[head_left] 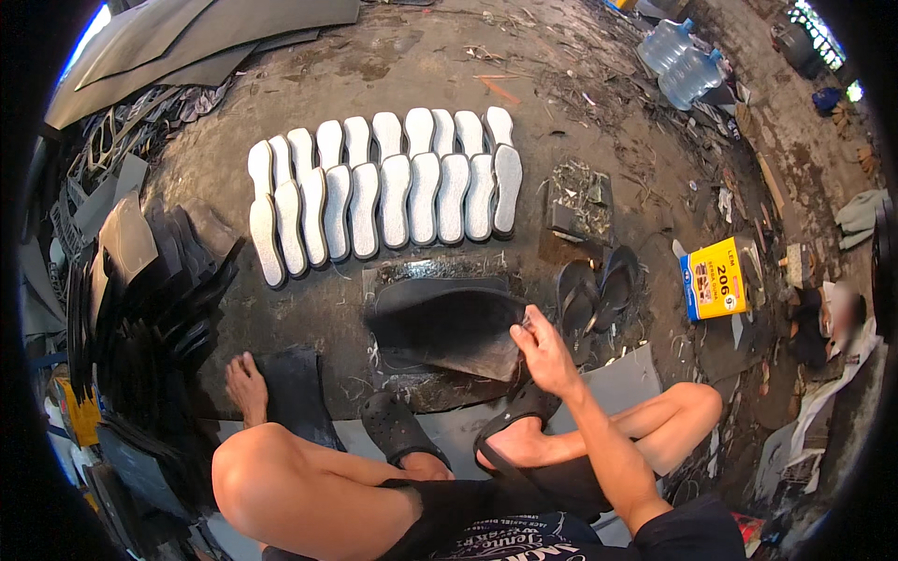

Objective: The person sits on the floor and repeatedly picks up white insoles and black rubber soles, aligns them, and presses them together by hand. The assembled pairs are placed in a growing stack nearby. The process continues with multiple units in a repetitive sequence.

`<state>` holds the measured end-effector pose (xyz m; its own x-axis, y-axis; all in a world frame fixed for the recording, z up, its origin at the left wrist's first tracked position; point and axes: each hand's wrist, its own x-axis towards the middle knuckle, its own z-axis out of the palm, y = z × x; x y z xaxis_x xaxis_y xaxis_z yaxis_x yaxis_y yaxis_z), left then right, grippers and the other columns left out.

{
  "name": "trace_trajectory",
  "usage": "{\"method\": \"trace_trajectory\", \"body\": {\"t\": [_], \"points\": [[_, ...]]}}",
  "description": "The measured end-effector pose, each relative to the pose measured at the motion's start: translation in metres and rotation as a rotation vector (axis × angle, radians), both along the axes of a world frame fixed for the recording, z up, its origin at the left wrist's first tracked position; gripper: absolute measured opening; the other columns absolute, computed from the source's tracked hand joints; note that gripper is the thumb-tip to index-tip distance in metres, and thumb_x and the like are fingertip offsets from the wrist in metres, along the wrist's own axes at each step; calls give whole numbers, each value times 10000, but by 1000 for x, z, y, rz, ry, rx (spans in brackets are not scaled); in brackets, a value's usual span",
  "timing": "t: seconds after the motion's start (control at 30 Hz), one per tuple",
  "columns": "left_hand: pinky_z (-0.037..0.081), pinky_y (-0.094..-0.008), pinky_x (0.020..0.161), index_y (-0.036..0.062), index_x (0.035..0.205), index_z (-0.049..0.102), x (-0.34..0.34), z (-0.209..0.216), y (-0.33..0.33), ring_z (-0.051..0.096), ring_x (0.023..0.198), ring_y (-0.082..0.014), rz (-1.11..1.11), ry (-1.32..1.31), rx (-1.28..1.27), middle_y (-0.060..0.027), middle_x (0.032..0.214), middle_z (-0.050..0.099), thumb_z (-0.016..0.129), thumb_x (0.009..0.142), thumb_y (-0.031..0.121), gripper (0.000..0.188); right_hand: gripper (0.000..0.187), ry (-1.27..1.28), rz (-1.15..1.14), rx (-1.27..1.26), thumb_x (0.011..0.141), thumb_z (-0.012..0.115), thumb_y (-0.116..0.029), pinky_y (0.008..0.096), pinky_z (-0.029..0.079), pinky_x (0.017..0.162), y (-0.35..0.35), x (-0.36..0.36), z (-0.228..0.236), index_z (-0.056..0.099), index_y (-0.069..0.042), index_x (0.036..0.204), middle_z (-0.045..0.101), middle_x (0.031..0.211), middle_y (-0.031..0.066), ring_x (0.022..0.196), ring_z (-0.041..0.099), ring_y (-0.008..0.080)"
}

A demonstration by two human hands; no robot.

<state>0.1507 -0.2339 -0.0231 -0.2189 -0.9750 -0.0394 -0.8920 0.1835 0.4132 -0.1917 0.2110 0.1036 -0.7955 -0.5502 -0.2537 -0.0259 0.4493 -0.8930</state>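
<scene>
My right hand (547, 357) pinches the right corner of a thin black rubber sheet (444, 329), lifting that side so the sheet curves upward. Beneath it is a dark work board (412, 393) with a worn, shiny far edge. My left hand (247, 387) is low beside my left knee, fingers stretched out by the left edge of another black sheet (297, 391); whether it touches that sheet I cannot tell. Beyond the board, white-topped shoe soles (396, 196) with dark edges lie in two rows.
Stacked black sole pieces (168, 290) crowd the left side. To the right are a pair of black flip-flops (577, 294), a scrap-covered block (580, 201) and a yellow can (715, 280). Clear water jugs (690, 79) lie far right; large grey sheets (187, 47) are far left.
</scene>
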Motion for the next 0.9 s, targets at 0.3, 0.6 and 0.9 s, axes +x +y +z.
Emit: {"method": "trace_trajectory", "body": {"t": [0.3, 0.6, 0.9], "points": [[343, -554, 1285, 91, 1541, 609, -138, 50, 183, 468, 1536, -434, -811, 426, 78, -222, 1616, 547, 777, 972, 150, 596, 394, 176, -105, 247, 1100, 632, -202, 521, 550, 979, 27, -34, -130, 610, 17, 1426, 745, 1215, 321, 1182, 722, 485], [119, -686, 1349, 228, 1771, 307, -150, 32, 195, 126, 1707, -417, -947, -3, 228, -121, 1859, 171, 717, 1032, 538, 900, 378, 504, -27, 415, 1127, 580, -250, 552, 560, 922, 0, -48, -81, 671, 32, 1363, 657, 1130, 254, 1046, 702, 465], [133, -697, 1332, 154, 1750, 357, -160, 34, 201, 179, 1691, -426, -960, 46, 247, -175, 1839, 214, 633, 1063, 529, 830, 965, 596, -348, 614, 896, 854, -552, 544, 548, 1064, -122, -224, -128, 491, 97, 1510, 667, 1356, 309, 1293, 649, 461]]}}
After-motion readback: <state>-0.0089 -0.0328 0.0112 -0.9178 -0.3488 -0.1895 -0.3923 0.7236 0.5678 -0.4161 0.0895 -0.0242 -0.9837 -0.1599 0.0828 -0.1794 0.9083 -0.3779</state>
